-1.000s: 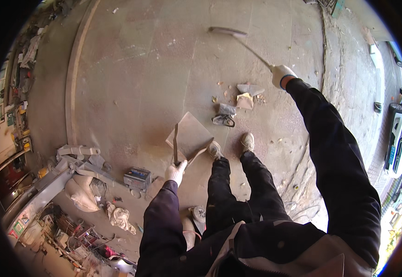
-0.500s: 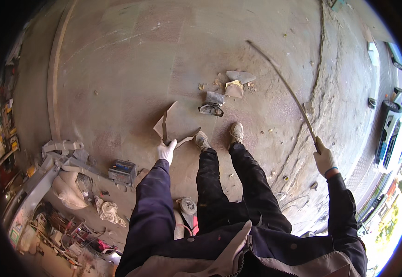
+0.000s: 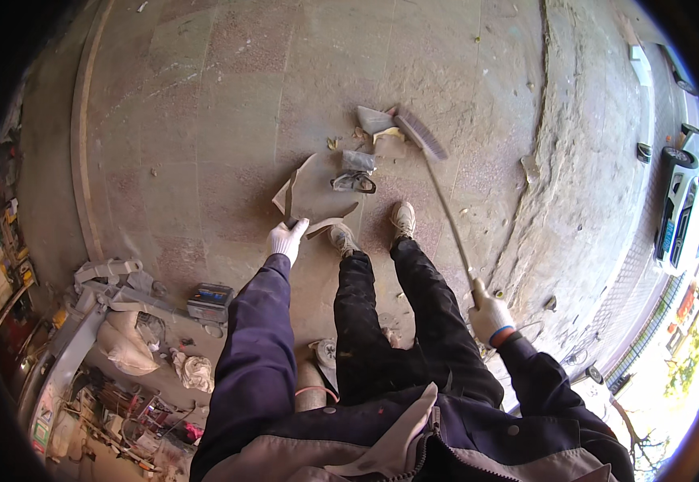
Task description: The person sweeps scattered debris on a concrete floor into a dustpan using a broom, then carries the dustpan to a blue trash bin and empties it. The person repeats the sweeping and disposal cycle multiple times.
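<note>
1. Grasping a dustpan [image 3: 317, 183] by its upright handle with the gloved left hand [image 3: 287, 239], fingers closed; apparently set flat on the floor [image 3: 237, 120], just ahead of the left shoe [image 3: 341, 239].
2. Clenched firmly round the handle of a broom [image 3: 422, 135] with the gloved right hand [image 3: 490, 316], bristles just beside the litter.
3. Between dustpan and broom, well in from the floor's left edge: grey packet [image 3: 358, 161], black loop [image 3: 355, 184], grey shard [image 3: 374, 120], tan scrap [image 3: 389, 143].
4. Judged partly done: litter roughly bunched; packet and loop at the dustpan's right edge, on it or merely against it impossible to tell.
5. Left, seemingly: shard and scrap, well apart from the dustpan, plus scattered crumbs.
</note>
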`<state>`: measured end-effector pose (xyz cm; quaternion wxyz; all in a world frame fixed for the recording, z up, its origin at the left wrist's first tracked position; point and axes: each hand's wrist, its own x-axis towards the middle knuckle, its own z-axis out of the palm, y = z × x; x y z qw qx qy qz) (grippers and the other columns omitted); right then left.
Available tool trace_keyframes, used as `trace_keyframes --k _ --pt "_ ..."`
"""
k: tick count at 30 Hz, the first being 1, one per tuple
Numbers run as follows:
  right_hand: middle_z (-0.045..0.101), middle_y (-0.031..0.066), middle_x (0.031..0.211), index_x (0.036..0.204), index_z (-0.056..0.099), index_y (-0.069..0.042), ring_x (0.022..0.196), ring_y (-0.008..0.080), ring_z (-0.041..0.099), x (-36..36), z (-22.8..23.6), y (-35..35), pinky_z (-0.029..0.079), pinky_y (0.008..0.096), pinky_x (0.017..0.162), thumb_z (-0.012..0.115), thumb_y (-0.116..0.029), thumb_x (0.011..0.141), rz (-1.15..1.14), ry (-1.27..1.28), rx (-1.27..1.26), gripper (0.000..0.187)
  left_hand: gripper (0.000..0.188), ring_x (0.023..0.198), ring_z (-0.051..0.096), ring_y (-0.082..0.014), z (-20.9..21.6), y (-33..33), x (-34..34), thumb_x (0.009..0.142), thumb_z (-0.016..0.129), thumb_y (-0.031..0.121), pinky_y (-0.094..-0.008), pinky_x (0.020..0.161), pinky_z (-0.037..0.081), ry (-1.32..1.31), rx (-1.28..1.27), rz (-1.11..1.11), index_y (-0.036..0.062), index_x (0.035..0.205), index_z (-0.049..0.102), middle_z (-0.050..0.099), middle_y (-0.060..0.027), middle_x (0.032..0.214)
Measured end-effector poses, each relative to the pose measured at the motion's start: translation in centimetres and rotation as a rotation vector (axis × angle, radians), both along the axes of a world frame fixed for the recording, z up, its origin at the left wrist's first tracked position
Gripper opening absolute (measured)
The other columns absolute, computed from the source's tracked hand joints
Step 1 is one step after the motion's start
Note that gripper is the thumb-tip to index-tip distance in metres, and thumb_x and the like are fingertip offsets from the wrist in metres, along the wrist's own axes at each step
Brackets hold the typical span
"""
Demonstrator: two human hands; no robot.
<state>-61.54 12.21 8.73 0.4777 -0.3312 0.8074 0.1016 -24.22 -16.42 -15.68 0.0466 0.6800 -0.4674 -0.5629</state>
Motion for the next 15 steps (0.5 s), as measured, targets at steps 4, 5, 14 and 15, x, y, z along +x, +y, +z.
trace_keyframes --k 4,5,14,15 --pt "0.065 0.0362 0.082 0.149 0.036 0.0 0.082 0.0528 0.067 3.2 3.9 1.9 0.051 0.0587 0.078 0.054 -0.013 0.087 -0.035 -0.119 0.044 0.066 0.053 0.065 0.062 -0.0142 0.2 2.9 -0.7 0.085 0.076 0.054 -0.0335 0.063 0.049 -0.122 0.043 -0.092 0.0025 0.095 0.074 0.07 -0.0037 0.075" --pt "0.065 0.0365 0.083 0.15 0.036 0.0 0.083 0.0526 0.067 3.5 4.7 2.3 0.051 0.0584 0.078 0.055 -0.014 0.087 -0.048 -0.158 0.061 0.067 0.055 0.066 0.062 -0.0144 0.1 3.8 -0.8 0.084 0.076 0.057 -0.0336 0.063 0.049 -0.155 0.032 -0.112 0.0027 0.095 0.074 0.07 -0.0043 0.075" --pt "0.067 0.0336 0.091 0.153 0.036 -0.005 0.086 0.0495 0.068 -0.2 2.8 -4.9 0.054 0.0534 0.078 0.057 -0.017 0.087 0.13 -0.458 0.105 0.071 0.048 0.061 0.056 -0.011 -4.2 0.3 -2.1 0.086 0.08 0.048 -0.0288 0.058 0.044 -0.153 0.075 -0.04 0.0013 0.091 0.071 0.066 -0.0022 0.074" --pt "0.067 0.0335 0.091 0.153 0.037 -0.006 0.086 0.0493 0.068 -1.0 2.9 -6.0 0.054 0.0532 0.078 0.057 -0.017 0.087 0.159 -0.449 0.125 0.071 0.048 0.061 0.056 -0.0111 -4.4 -0.2 -2.0 0.086 0.08 0.048 -0.0288 0.059 0.045 -0.145 0.111 -0.003 0.0015 0.091 0.071 0.066 -0.0022 0.075"
